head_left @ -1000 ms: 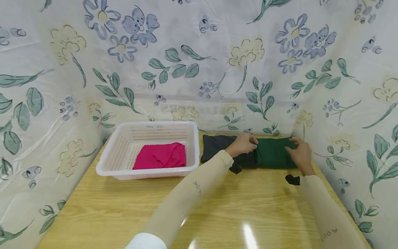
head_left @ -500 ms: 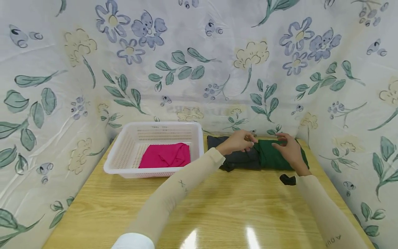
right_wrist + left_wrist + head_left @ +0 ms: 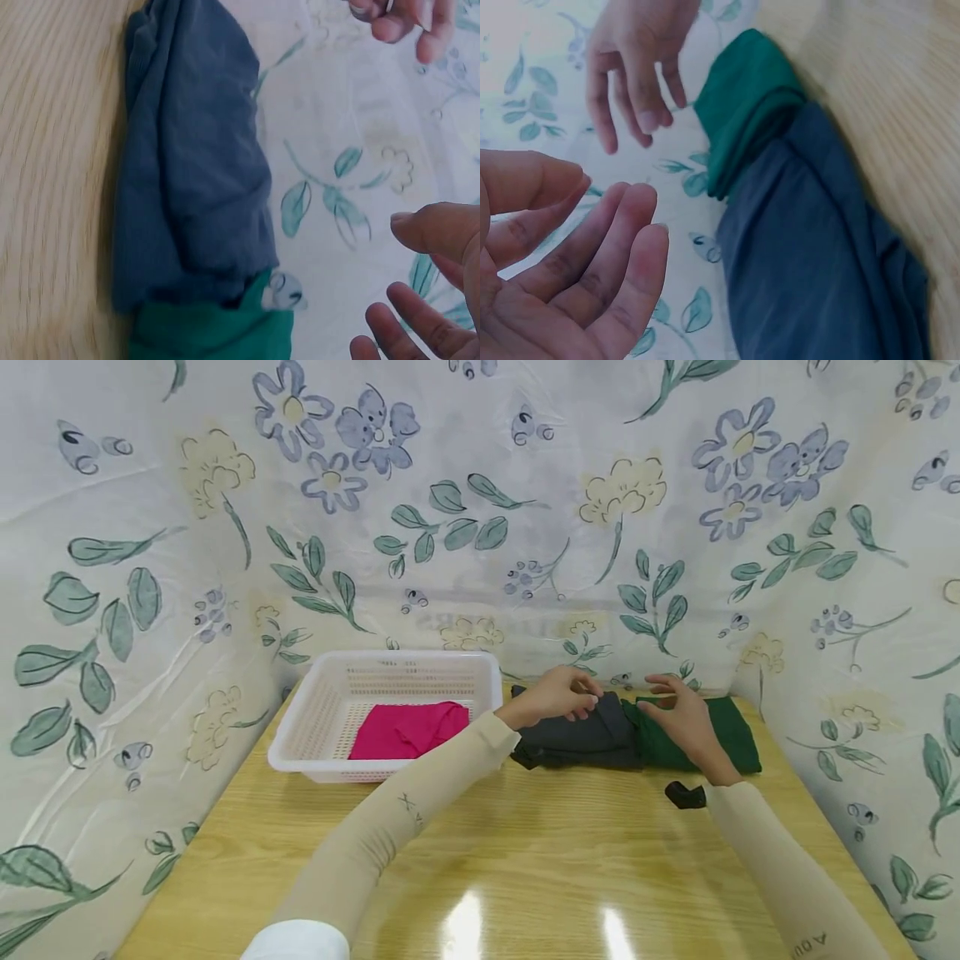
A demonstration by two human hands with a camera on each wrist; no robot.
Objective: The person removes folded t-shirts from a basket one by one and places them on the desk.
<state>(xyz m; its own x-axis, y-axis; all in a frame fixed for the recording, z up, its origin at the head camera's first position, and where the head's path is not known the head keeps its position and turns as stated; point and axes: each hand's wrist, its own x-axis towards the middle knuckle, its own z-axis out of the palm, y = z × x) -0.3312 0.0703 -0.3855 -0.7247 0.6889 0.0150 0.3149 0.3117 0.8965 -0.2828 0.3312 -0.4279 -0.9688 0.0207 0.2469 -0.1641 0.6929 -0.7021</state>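
My left hand (image 3: 557,697) hovers over the folded dark grey cloth (image 3: 583,737), fingers loosely bent and holding nothing. Over the folded green cloth (image 3: 737,735) hangs my right hand (image 3: 681,718), its thumb and fingers spread apart with nothing between them. The two cloths lie side by side along the back of the table, the grey one's edge meeting the green one. In the left wrist view, the green cloth (image 3: 746,105) shows beyond the grey cloth (image 3: 810,247). A folded pink cloth (image 3: 411,730) lies inside the white plastic basket (image 3: 386,768) at the left.
A wooden table (image 3: 480,860) carries everything. Floral fabric (image 3: 465,568) hangs close behind and at both sides of the table. The basket's right wall stands next to the grey cloth. Small black wrist cameras (image 3: 686,795) sit under both wrists.
Both hands have lifted away from the cloths, the left moving left from the border between them. The head view has shifted slightly left. The pink cloth and basket stay as they were.
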